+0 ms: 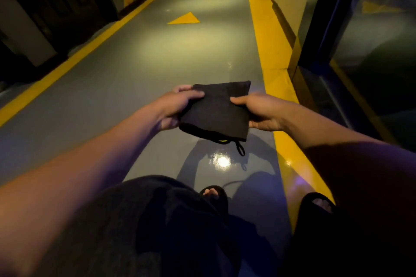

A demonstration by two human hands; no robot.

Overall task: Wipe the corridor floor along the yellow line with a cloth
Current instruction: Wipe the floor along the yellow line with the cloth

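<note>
Black fabric fills the nearest part of the view: the person's dark shorts (157, 220) over bent knees, and beyond them two black open-toed slippers (213, 195) planted on the glossy grey corridor floor (135, 69), the right foot at the edge of the line. A bright lamp glare sits on the floor just ahead of the feet.

Above that, both arms reach forward and hold a folded black square cloth (216, 110) in the air, clear of the floor, with a small hanging loop dangling from its near corner. The left hand (177, 105) grips the cloth's left edge, thumb on top and fingers curled beneath; the right hand (261, 112) pinches the right edge the same way.

The broad yellow painted line (270, 51) runs along the right wall into the distance, just beside and beyond the cloth. A yellow triangle marking (184, 19) lies farther up the corridor, and a thinner yellow stripe (67, 65) follows the left side.

By my reading, wiping has not begun: the cloth is only readied, and the whole line remains to be done. No containers show.
</note>
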